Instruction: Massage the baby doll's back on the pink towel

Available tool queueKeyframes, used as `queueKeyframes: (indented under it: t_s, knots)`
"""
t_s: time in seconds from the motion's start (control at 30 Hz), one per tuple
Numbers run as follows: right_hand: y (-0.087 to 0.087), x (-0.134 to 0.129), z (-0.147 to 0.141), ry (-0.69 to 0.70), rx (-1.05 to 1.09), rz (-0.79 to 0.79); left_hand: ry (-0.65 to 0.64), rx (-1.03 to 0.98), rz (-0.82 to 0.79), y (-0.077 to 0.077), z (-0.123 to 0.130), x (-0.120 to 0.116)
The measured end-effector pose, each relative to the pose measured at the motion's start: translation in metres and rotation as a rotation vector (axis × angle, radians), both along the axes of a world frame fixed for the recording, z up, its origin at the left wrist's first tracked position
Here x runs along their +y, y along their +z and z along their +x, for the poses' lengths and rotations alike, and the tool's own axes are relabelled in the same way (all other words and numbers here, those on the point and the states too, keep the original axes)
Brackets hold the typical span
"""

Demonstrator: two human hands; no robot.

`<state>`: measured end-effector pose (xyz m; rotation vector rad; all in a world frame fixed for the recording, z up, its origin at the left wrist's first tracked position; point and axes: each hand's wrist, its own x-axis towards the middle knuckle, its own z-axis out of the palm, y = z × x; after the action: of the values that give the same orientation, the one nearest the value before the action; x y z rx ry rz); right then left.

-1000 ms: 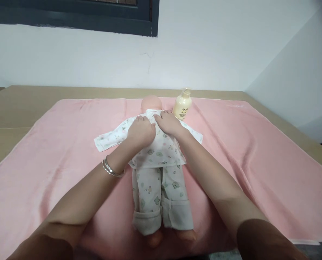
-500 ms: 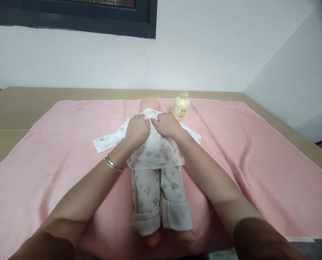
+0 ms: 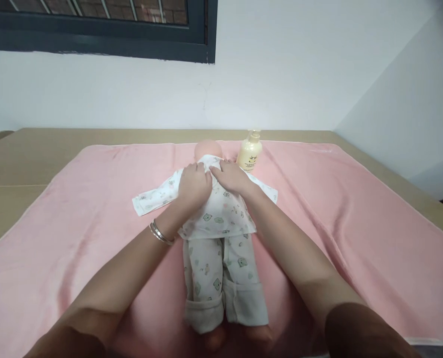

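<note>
A baby doll (image 3: 208,149) lies lengthwise in front of me, its bald head away from me and its feet near me. It wears a white printed shirt (image 3: 224,214) with long sleeves spread to both sides, and matching trousers (image 3: 206,271) with rolled cuffs. My left hand (image 3: 196,186) rests on the left of the doll's upper body, fingers laid over the shirt, thumb inward. On the right side, my right hand (image 3: 233,177) lies in the same way, its thumb near the middle of the shirt. Both hands are open against the cloth. The doll's face is not visible.
A pale yellow pump bottle (image 3: 249,153) stands just beyond my right hand, by the doll's right sleeve. Beneath everything a pink blanket (image 3: 94,228) with some folds covers much of the tan table (image 3: 57,144). A white wall (image 3: 273,74) and a dark-framed window (image 3: 132,40) rise behind.
The view has tilted up a little, so everything sits lower in the picture. My left hand has shifted slightly toward me over the shirt. My right hand stays about where it was.
</note>
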<state>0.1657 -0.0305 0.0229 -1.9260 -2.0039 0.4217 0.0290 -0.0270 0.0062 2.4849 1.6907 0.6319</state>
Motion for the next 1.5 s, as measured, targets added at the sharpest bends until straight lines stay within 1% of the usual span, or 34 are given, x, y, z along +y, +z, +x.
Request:
queueKeyframes:
  t_s: [0.07,0.13,0.2,0.27,0.33,0.4,0.53,0.63,0.8,0.97,1.03,1.1,1.2,1.27,1.3,1.37,1.43,1.5]
  knots:
    - [-0.006,0.007,0.003,-0.012,0.013,0.008,-0.021,0.044,0.086,-0.001,0.004,-0.01]
    - [-0.008,0.006,0.0,-0.024,-0.016,0.012,-0.045,0.02,0.078,-0.003,0.003,-0.008]
    - [-0.007,-0.001,-0.008,-0.032,-0.082,0.035,-0.057,-0.056,-0.022,-0.004,-0.005,0.005]
    - [-0.005,-0.01,-0.017,-0.031,-0.143,0.069,-0.068,-0.176,-0.127,-0.005,-0.015,0.024]
    - [-0.003,-0.015,-0.023,-0.018,-0.164,0.094,-0.066,-0.295,-0.174,-0.009,-0.024,0.039]
    - [-0.004,-0.014,-0.022,-0.004,-0.135,0.087,-0.034,-0.365,-0.19,-0.013,-0.028,0.046]
    - [-0.009,0.0,-0.008,-0.015,-0.03,0.017,0.021,-0.382,-0.172,-0.021,-0.024,0.041]
    - [-0.014,0.007,-0.002,-0.018,-0.002,0.015,0.032,-0.405,-0.142,-0.023,-0.021,0.037]
    - [-0.017,0.007,-0.002,-0.015,-0.003,0.038,0.018,-0.456,-0.11,-0.026,-0.022,0.037]
    - [-0.015,0.005,-0.002,0.002,-0.007,0.063,0.054,-0.507,-0.104,-0.029,-0.024,0.039]
    - [-0.014,0.005,-0.003,0.002,-0.008,0.064,0.055,-0.505,-0.1,-0.028,-0.024,0.039]
    - [-0.013,0.005,-0.002,0.001,-0.01,0.056,0.06,-0.462,-0.097,-0.023,-0.021,0.034]
    - [-0.013,0.008,0.005,0.022,0.002,0.032,0.072,-0.264,-0.093,-0.011,-0.011,0.016]
    - [-0.011,0.009,0.01,0.052,0.006,0.023,0.068,-0.11,-0.054,-0.003,-0.002,0.002]
    - [-0.01,0.008,0.011,0.062,-0.003,0.024,0.062,-0.063,-0.031,0.0,0.001,-0.002]
    - [-0.004,0.004,0.009,0.064,-0.056,0.037,0.046,-0.044,-0.032,0.004,0.002,-0.004]
    - [0.003,-0.005,0.002,0.062,-0.155,0.06,0.041,-0.097,-0.098,0.006,-0.003,0.003]
    - [0.01,-0.012,-0.006,0.064,-0.251,0.081,0.064,-0.167,-0.182,0.006,-0.01,0.013]
